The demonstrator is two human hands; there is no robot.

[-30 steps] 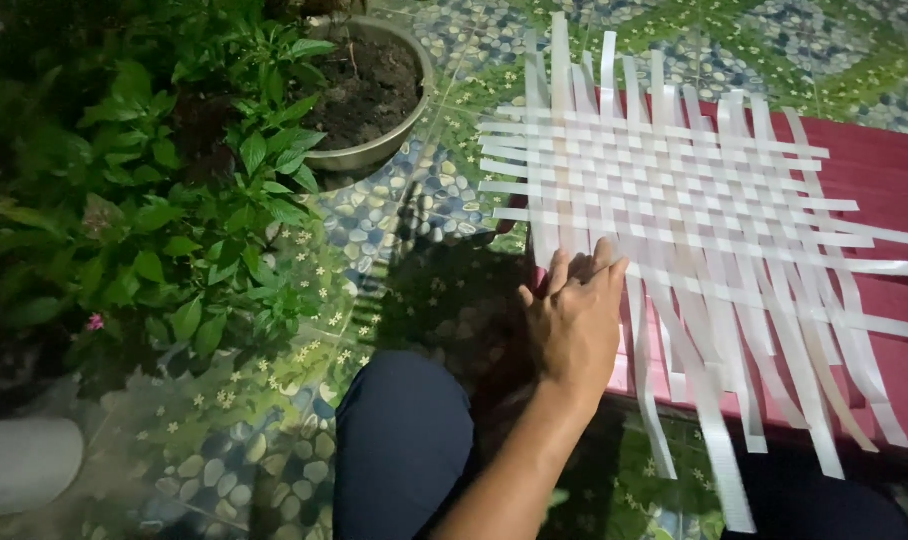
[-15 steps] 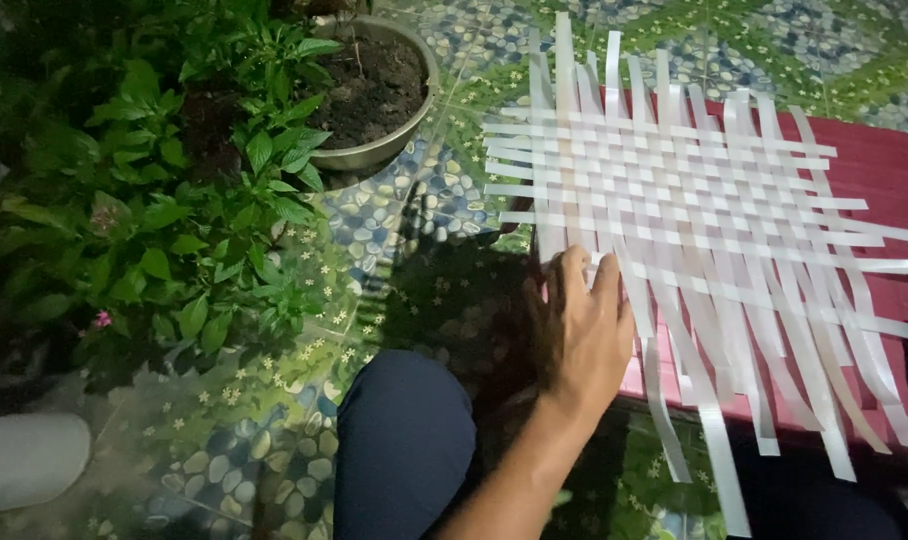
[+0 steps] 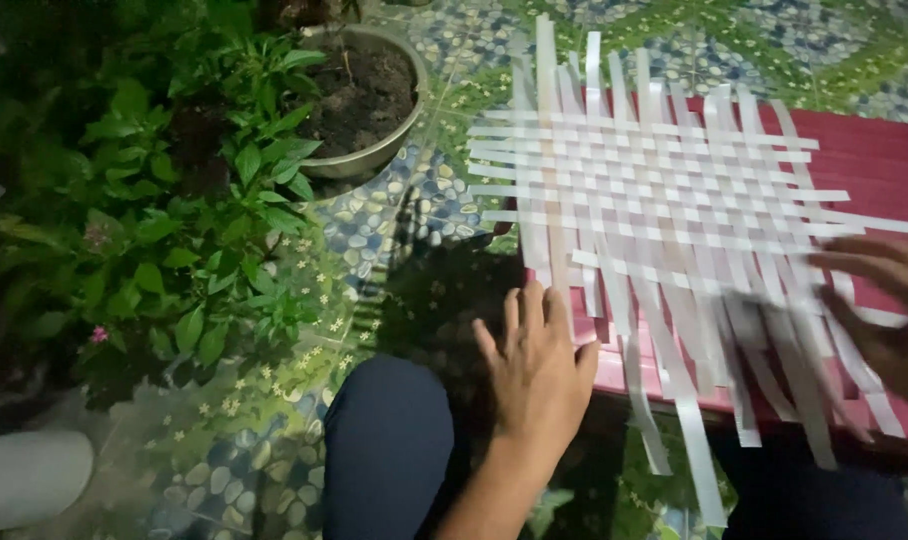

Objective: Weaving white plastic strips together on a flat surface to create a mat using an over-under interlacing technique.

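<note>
Neither grip closes on anything: the left hand (image 3: 539, 365) lies flat with fingers spread, pressing the near left edge of the woven mat (image 3: 654, 200) of white strips, and the right hand (image 3: 889, 315), blurred, rests open-fingered on the loose strips at the right. That mat lies on a red surface (image 3: 874, 160), its ends hanging over the near edge. Far left, a round pot (image 3: 374, 158) holds dark soil, beside leafy plants (image 3: 184, 220) on the pebbled floor (image 3: 394, 215).
</note>
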